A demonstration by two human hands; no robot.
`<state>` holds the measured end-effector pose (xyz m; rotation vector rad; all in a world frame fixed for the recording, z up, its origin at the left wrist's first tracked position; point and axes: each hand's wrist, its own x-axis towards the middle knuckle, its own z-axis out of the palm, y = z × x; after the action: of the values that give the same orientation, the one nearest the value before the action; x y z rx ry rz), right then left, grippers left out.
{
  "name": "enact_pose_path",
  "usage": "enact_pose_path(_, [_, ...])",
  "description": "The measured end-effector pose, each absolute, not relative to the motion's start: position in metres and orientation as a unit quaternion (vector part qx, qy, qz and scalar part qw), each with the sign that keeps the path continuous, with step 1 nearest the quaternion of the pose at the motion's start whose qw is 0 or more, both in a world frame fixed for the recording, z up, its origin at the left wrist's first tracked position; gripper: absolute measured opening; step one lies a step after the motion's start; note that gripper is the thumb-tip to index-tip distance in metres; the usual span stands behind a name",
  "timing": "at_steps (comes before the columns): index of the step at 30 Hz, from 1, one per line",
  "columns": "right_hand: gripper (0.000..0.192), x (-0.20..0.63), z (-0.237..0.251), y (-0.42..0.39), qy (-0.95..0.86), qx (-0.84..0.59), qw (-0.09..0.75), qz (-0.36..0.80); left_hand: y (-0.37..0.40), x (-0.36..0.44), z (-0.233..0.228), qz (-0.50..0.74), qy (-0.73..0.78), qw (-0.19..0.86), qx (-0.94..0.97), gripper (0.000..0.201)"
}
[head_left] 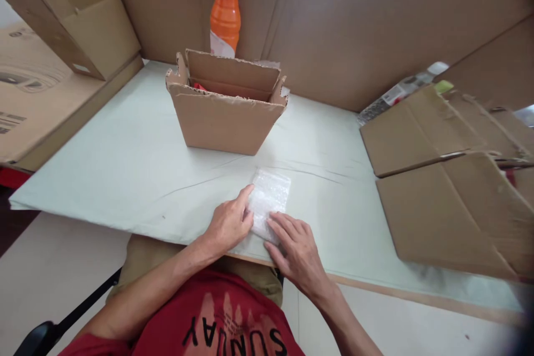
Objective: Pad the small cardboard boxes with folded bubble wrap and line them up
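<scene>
A flat, clear bubble wrap packet (270,192) lies on the table near its front edge; what is inside, if anything, I cannot make out. At its left edge rests my left hand (231,221), the index finger stretched forward and the thumb apart from it, both touching the plastic. My right hand (295,245) lies over the packet's lower right corner. Its fingers are stretched out on the wrap, with the thumb spread toward the table edge. Neither hand is closed around the packet.
An open cardboard box (221,122) with something red inside stands ahead. Behind it is an orange bottle (226,14). More cardboard boxes (442,211) and a clear bottle (400,92) are at the right. A larger carton (37,89) sits left of the pale green tablecloth (117,150).
</scene>
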<state>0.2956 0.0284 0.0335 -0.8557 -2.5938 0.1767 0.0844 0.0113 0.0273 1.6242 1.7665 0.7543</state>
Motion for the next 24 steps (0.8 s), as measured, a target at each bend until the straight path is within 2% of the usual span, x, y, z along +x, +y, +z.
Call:
enact_pose_path(2, [0.029, 0.295, 0.027, 0.034, -0.928, -0.311, 0.194, 0.064, 0.005, 0.082, 0.027, 0.335, 0.651, 0.264, 0.628, 0.061])
enact_pose_path(6, [0.03, 0.296, 0.029, 0.038, -0.924, -0.304, 0.215, 0.092, -0.011, 0.072, 0.029, 0.401, 0.545, 0.18, 0.714, 0.062])
enact_pose_path(9, [0.029, 0.294, 0.035, 0.038, -0.913, -0.3, 0.239, 0.14, -0.018, 0.069, 0.029, 0.376, 0.494, 0.173, 0.765, 0.064])
enact_pose_path(13, [0.025, 0.292, 0.039, 0.038, -0.875, -0.332, 0.248, 0.25, -0.016, 0.07, 0.026, 0.372, 0.517, 0.199, 0.745, 0.045])
enact_pose_path(15, [0.024, 0.293, 0.039, 0.038, -0.857, -0.355, 0.248, 0.278, -0.012, 0.071, 0.027, 0.376, 0.539, 0.231, 0.717, 0.044])
enact_pose_path(20, [0.026, 0.3, 0.042, 0.031, -0.856, -0.373, 0.343, 0.102, 0.004, 0.074, 0.028, 0.339, 0.598, 0.302, 0.66, 0.051])
enact_pose_path(22, [0.027, 0.299, 0.043, 0.028, -0.876, -0.345, 0.332, 0.061, 0.01, 0.076, 0.026, 0.332, 0.608, 0.289, 0.66, 0.051])
enact_pose_path(24, [0.027, 0.295, 0.04, 0.028, -0.901, -0.322, 0.286, 0.05, 0.013, 0.079, 0.023, 0.336, 0.612, 0.254, 0.67, 0.051])
